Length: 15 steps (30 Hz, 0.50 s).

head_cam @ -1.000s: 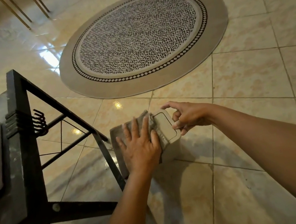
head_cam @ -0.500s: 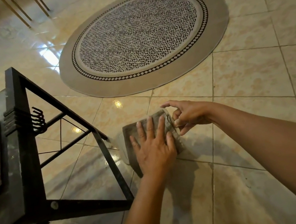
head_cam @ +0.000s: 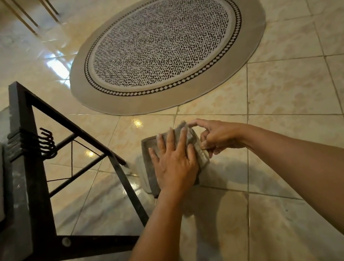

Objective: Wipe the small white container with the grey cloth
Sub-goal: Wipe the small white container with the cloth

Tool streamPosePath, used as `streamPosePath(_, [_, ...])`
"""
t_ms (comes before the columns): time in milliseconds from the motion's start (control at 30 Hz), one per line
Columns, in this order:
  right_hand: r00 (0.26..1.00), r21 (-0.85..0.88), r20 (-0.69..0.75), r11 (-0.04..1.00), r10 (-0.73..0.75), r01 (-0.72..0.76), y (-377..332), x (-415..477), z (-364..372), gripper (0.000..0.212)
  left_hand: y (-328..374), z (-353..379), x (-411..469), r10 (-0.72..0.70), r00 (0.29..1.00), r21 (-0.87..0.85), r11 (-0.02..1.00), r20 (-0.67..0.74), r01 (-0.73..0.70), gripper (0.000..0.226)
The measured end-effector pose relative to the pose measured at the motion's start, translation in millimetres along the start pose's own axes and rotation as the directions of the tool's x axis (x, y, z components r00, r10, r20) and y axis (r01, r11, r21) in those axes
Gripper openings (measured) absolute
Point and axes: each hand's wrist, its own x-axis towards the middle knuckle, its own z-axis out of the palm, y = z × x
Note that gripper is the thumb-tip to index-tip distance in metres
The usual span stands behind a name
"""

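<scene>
The small white container [head_cam: 203, 155] is held above the tiled floor [head_cam: 284, 94], mostly hidden under the grey cloth [head_cam: 151, 154]. Left hand [head_cam: 175, 163] lies flat, fingers spread, pressing the cloth on; right hand [head_cam: 218, 136] pinches the container's right edge. Probably best to keep even pressure and work the corners. The black metal frame [head_cam: 31, 175] sits near on the left, loads of room on the right.

Likely a home, round patterned rug [head_cam: 164, 45], glossy tiled floor [head_cam: 295, 92]
</scene>
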Motion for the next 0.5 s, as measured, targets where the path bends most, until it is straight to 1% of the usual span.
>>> streamPosePath(33, [1.000,-0.002,-0.007,1.000,-0.010,0.010,1.3,0.3,0.7,0.077,-0.4,0.1,-2.8,0.042,0.999,0.009,0.999,0.009,-0.043,0.057])
streamPosePath(67, [1.000,-0.004,-0.013,1.000,-0.024,0.024,2.6,0.7,2.1,0.075,-4.7,0.6,-3.7,0.050,0.999,0.009,0.999,0.012,-0.050,0.058])
streamPosePath(167, [0.997,-0.018,-0.029,0.997,-0.071,0.071,5.6,0.6,5.5,0.071,-18.5,-0.4,-3.0,-0.124,0.992,0.007,0.992,-0.025,0.124,0.059])
streamPosePath(200, [0.996,-0.018,-0.027,0.997,-0.080,0.079,6.2,0.4,5.9,0.072,-17.1,0.5,-5.4,-0.124,0.992,0.008,0.992,-0.033,0.125,0.059])
streamPosePath(233, [0.996,-0.015,-0.023,0.996,-0.085,0.084,6.2,-0.3,6.1,0.072,-11.7,1.5,-9.1,-0.063,0.998,0.005,0.998,-0.027,0.063,0.059])
streamPosePath(300, [0.996,-0.017,-0.019,0.996,-0.093,0.093,4.7,-2.2,6.9,0.073,-1.2,4.3,-14.2,0.109,0.994,0.030,0.994,0.023,-0.109,0.058])
streamPosePath(333, [0.995,-0.017,-0.017,0.995,-0.095,0.095,4.4,-2.1,6.8,0.073,-0.2,4.2,-11.5,0.145,0.989,0.032,0.989,0.037,-0.146,0.058])
streamPosePath(367, [0.995,-0.008,-0.015,0.995,-0.096,0.096,4.6,-1.3,6.4,0.073,-2.0,3.0,-6.3,0.125,0.992,0.024,0.992,0.032,-0.126,0.057])
streamPosePath(467, [0.996,0.007,-0.007,0.996,-0.085,0.085,4.1,1.3,3.9,0.074,-11.1,-1.8,2.5,-0.081,0.997,-0.023,0.996,-0.005,0.081,0.056])
streamPosePath(500, [0.997,0.005,0.001,0.997,-0.081,0.081,3.8,1.5,2.9,0.074,-11.3,-2.0,0.3,-0.074,0.997,-0.033,0.997,0.002,0.074,0.056])
